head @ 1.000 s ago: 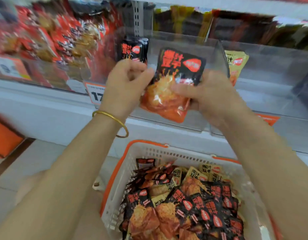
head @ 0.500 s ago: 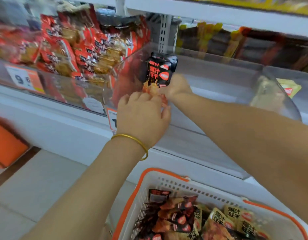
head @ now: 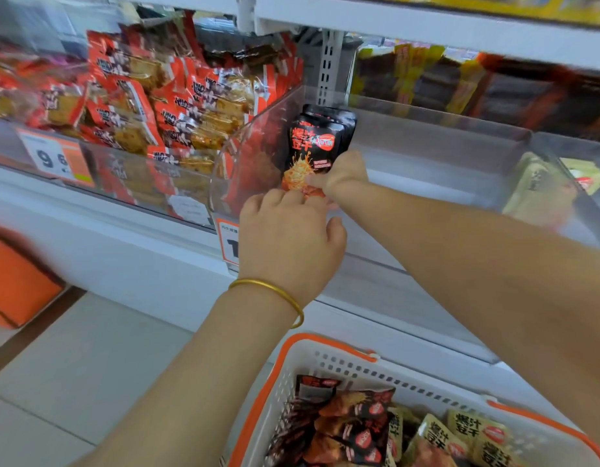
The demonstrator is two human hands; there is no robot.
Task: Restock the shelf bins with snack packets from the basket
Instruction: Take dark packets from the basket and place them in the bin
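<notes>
Two black-and-orange snack packets (head: 312, 147) stand upright, one behind the other, at the left end of a clear shelf bin (head: 426, 129). My right hand (head: 342, 173) reaches into the bin and pinches the front packet low on its right side. My left hand (head: 291, 237), with a gold bangle on the wrist, is at the bin's front, its fingers curled against the packets' orange bottom edge; the fingertips are hidden. Below, the white basket with an orange rim (head: 325, 360) holds several more packets (head: 352, 426), black-orange and yellow.
The bin to the left is packed with red packets (head: 157, 96) behind a price tag (head: 55, 156). A yellow packet (head: 585, 173) lies in the bin to the right. Dark packets fill the row behind. An orange box (head: 15, 281) sits on the floor at left.
Both hands carried the packets from in front of the shelf into the clear bin and stood them upright at its left end. The view shifted right and down slightly.
</notes>
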